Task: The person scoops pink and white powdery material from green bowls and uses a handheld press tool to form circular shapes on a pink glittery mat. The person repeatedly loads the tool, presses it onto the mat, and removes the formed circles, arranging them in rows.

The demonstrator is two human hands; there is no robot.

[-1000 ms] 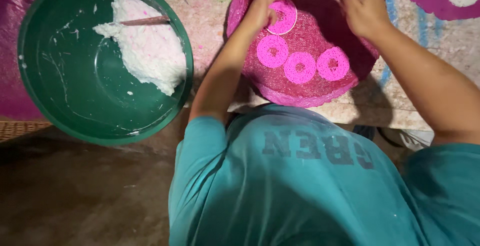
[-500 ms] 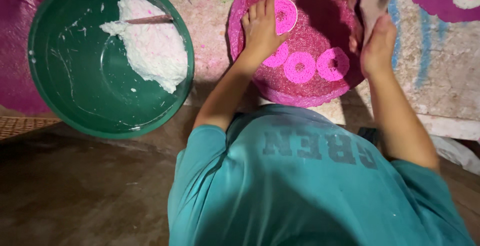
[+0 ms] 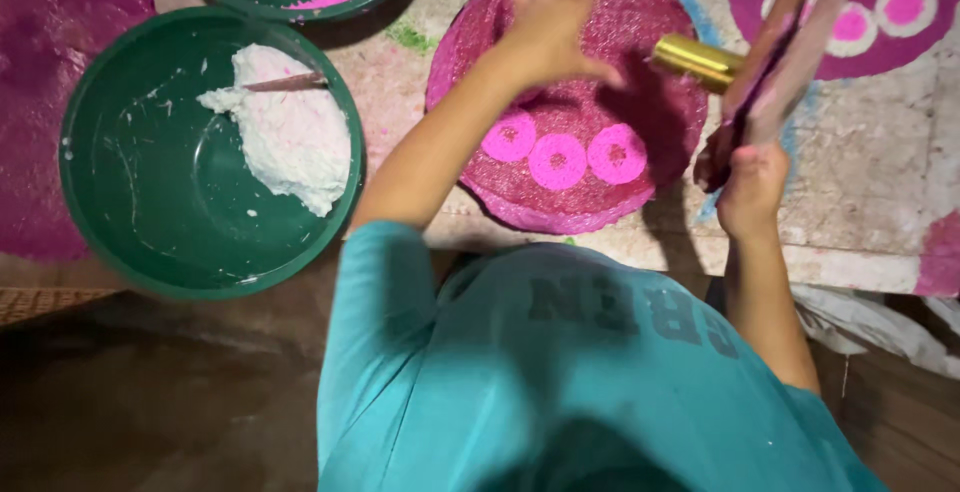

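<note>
- The left hand [image 3: 555,17] is spread flat, fingers apart, on the magenta disc [image 3: 570,112].
- The flat stick [image 3: 790,47], clamped in the right hand [image 3: 750,177], has been raised off the disc since a moment ago, so pressing appears paused.

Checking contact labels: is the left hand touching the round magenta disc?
Touching. The head view shows the left hand lying flat on the magenta disc, fingers spread, with no gap visible.

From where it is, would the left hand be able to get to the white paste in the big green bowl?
Probably yes. The left hand lies open on the magenta disc, holding nothing, and the green bowl with the white paste sits uncovered just to its left, with nothing between.
</note>
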